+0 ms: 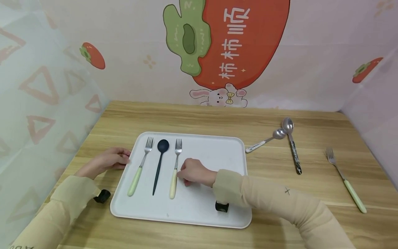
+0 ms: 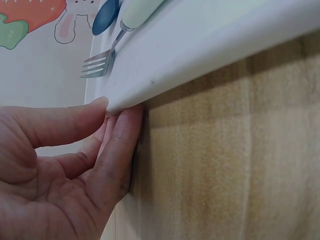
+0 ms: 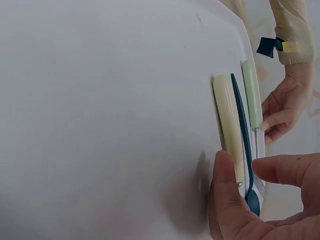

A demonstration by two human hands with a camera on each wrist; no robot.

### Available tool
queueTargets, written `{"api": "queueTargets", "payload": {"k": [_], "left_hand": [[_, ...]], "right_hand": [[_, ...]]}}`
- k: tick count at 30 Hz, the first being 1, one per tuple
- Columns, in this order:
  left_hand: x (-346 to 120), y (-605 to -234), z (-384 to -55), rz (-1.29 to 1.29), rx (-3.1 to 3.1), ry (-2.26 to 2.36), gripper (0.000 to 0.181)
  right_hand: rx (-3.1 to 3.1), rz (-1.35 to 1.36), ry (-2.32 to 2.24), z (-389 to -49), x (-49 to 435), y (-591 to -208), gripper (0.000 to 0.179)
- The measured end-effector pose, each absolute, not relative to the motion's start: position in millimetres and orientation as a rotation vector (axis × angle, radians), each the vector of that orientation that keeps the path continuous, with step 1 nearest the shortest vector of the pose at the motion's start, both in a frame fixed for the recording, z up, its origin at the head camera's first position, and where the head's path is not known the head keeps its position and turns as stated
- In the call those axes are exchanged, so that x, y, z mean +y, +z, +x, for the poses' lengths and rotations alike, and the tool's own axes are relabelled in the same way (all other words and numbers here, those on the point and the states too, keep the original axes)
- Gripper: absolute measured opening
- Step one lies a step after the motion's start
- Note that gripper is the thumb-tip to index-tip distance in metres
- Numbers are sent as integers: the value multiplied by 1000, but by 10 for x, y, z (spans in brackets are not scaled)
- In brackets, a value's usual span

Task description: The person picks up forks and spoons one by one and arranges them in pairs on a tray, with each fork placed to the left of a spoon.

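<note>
A white tray (image 1: 211, 148) lies on the table. In the head view, my left hand (image 1: 109, 160) is at its left edge; the left wrist view shows the thumb and fingers of that hand (image 2: 75, 155) pinching the rim. On the tray are a fork with a green handle (image 1: 135, 180), a black spoon (image 1: 163, 146) and a fork with a cream handle (image 1: 173, 185). My right hand (image 1: 196, 172) is just right of the cream handle, its fingers bent. In the right wrist view, a gap parts the fingertips of this hand (image 3: 265, 215) near the cream handle (image 3: 228, 110).
Right of the tray, two metal spoons overlap, one with a white handle (image 1: 255, 147) and one with a dark patterned handle (image 1: 294, 155). Farther right lies another green-handled fork (image 1: 353, 193). Printed cloth walls (image 1: 140, 52) stand behind and beside the wooden table (image 1: 217, 119).
</note>
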State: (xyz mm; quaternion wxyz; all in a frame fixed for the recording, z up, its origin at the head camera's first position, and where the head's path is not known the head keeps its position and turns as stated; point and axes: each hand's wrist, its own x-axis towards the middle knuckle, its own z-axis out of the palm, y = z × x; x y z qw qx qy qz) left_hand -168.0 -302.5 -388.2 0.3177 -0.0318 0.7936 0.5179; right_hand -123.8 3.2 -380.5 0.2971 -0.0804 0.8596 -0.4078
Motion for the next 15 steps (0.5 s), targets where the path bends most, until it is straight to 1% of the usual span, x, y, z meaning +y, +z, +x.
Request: {"api": "queueTargets", "payload": {"k": [7,15], "left_hand": [[-3041,-3910,-1673,-63,2119,1340,42],[-3045,-3917,-1673,-61,2118,1340,41]], "right_hand": [[2389,-338,-952,-1230,232,-3736,9],[2508,-393,-855,-1286,517,-3673,7]]}}
